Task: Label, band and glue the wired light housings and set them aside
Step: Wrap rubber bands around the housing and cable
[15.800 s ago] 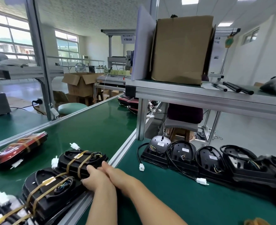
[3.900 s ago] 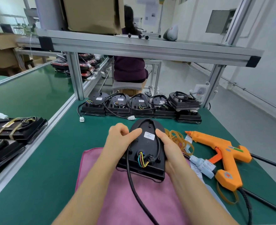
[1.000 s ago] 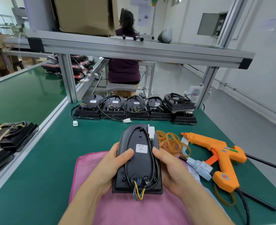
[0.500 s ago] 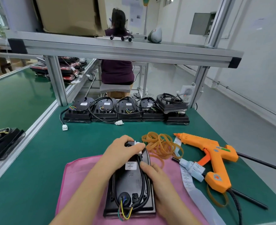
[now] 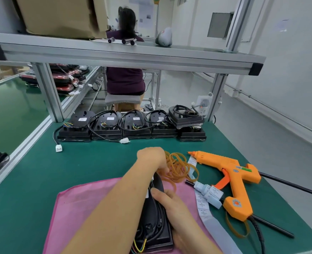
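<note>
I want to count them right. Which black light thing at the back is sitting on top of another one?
The rightmost housing: it rests atop another, while the others sit directly on the table.

I can read no text here. The white stickers on the housings, the label strip beside my cloth and the glue gun's plate are all too small and blurred.

A factory assembly line is shown: green-matted workbenches framed in aluminium extrusion, rows of wired light housings, a conveyor belt alongside.
</note>
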